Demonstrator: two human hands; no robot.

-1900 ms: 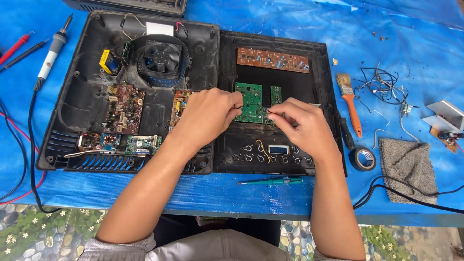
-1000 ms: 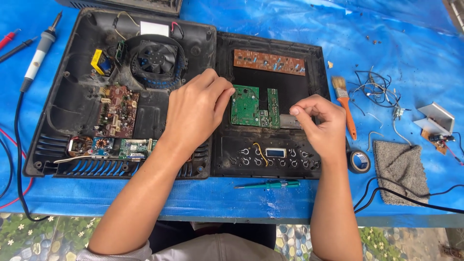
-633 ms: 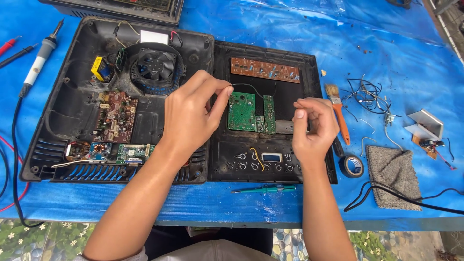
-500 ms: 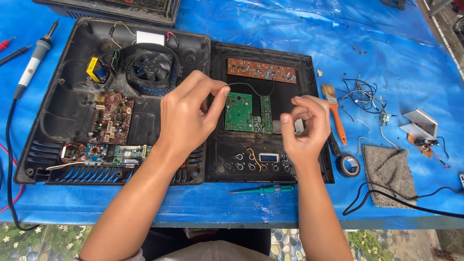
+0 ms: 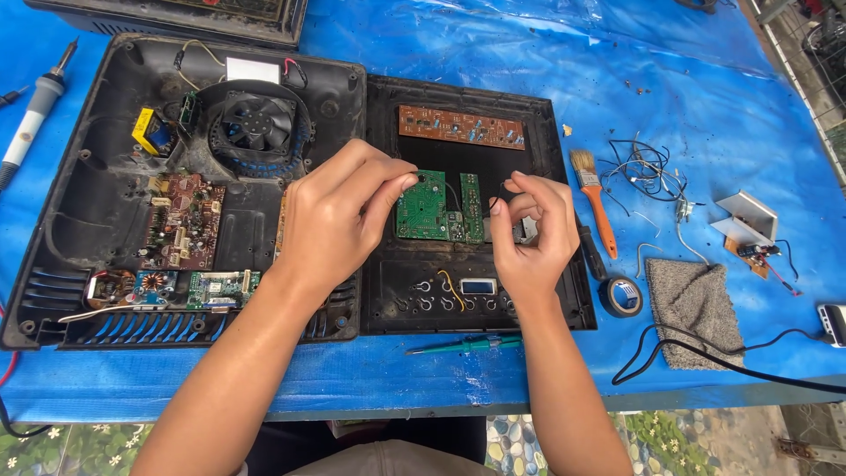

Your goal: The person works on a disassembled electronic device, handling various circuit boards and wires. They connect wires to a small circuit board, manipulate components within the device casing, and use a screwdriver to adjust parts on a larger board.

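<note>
Far left, a soldering iron [image 5: 31, 115] lies on the blue tarp [image 5: 705, 106], well apart from the work. Next, the open black casing [image 5: 88, 203] with a fan [image 5: 257, 122], a brown circuit board [image 5: 183, 220] and smaller boards near its lower vents. Left hand [image 5: 330, 225] is over the seam between the two casing halves, fingers [image 5: 388, 176] curled, thumb and forefinger pinched at the top left edge of the green circuit board [image 5: 423, 207]; the grip looks closed on the board edge or a thin wire there, can't tell which. The green board sits in the right panel [image 5: 546, 132], below a long brown strip board [image 5: 461, 128]. Right hand [image 5: 529, 234] is just right of the green board, fingertips pinched together on something small and thin, maybe a wire lead; too small to tell. A green screwdriver [image 5: 467, 345] lies on the tarp below the panel, untouched. Further right: a paintbrush [image 5: 595, 203], a tape roll [image 5: 622, 295], loose wires [image 5: 652, 172], a grey cloth [image 5: 696, 308].

Step in hand, judging by the pinches: fine handling at the green board, steadying it on one side while working a small part on the other. The next move calls for a steady left hold and precise fingertip placement on the right, no tool needed unless screws come in.
</note>
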